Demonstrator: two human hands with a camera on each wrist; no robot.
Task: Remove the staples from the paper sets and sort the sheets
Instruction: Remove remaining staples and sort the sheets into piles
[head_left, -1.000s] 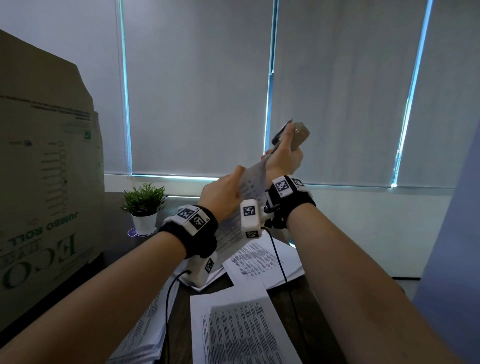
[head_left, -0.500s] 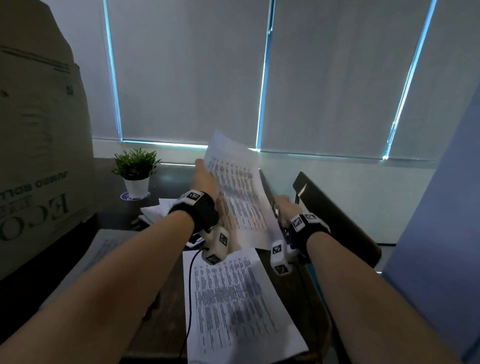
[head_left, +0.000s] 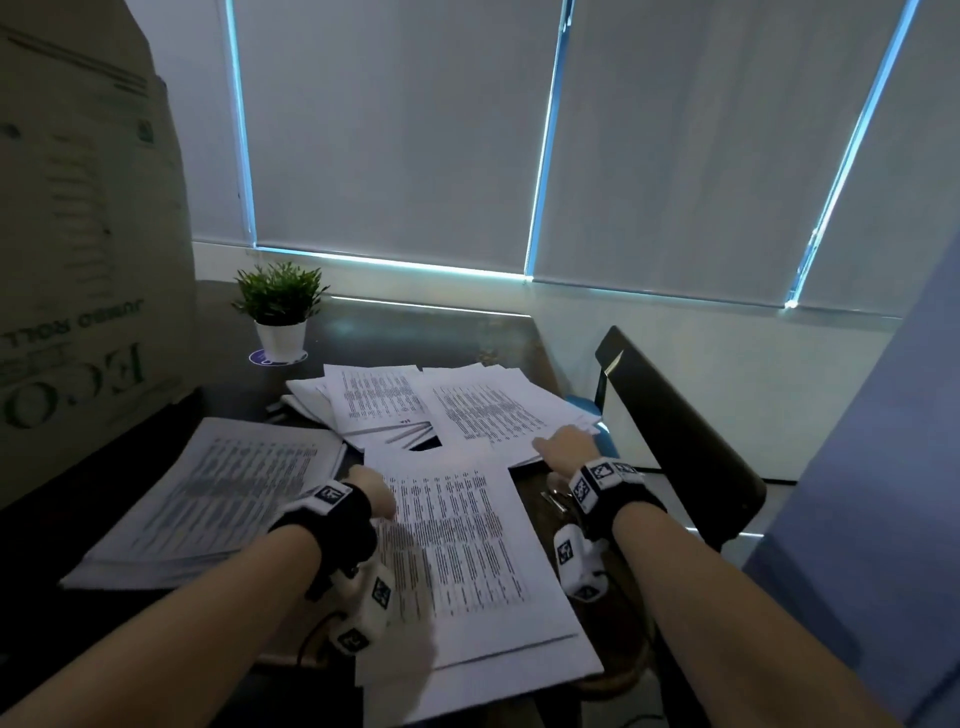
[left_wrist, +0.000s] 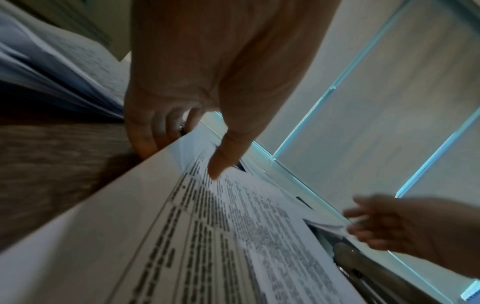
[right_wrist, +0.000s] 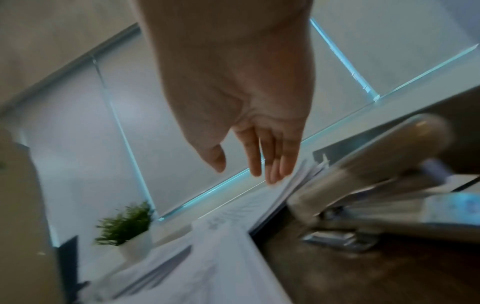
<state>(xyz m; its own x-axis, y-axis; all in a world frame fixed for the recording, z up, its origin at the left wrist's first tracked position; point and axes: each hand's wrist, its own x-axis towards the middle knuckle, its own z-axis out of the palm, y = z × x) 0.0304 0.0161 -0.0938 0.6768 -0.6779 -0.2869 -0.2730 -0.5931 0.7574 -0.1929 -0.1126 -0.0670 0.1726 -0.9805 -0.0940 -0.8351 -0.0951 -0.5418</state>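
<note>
A printed sheet (head_left: 467, 545) lies on top of the pile nearest me, in the middle of the dark table (head_left: 415, 332). My left hand (head_left: 382, 499) pinches its left edge, thumb (left_wrist: 221, 164) on top and fingers (left_wrist: 155, 133) curled under. My right hand (head_left: 550, 447) is empty, fingers straight (right_wrist: 275, 164), just over the near edge of the far right paper pile (head_left: 493, 410). The metal staple remover (head_left: 555, 500) lies on the table beside my right wrist, blurred in the right wrist view (right_wrist: 363, 181).
A thick paper stack (head_left: 223, 488) lies at the left, another pile (head_left: 374, 400) further back. A potted plant (head_left: 280, 312) stands at the back, a large cardboard box (head_left: 78, 260) at far left, a dark chair back (head_left: 675, 431) off the table's right edge.
Both hands came down from in front of the blinds. The left hand laid its sheet on the near pile. The right hand put the staple remover down and reached over the far right pile.
</note>
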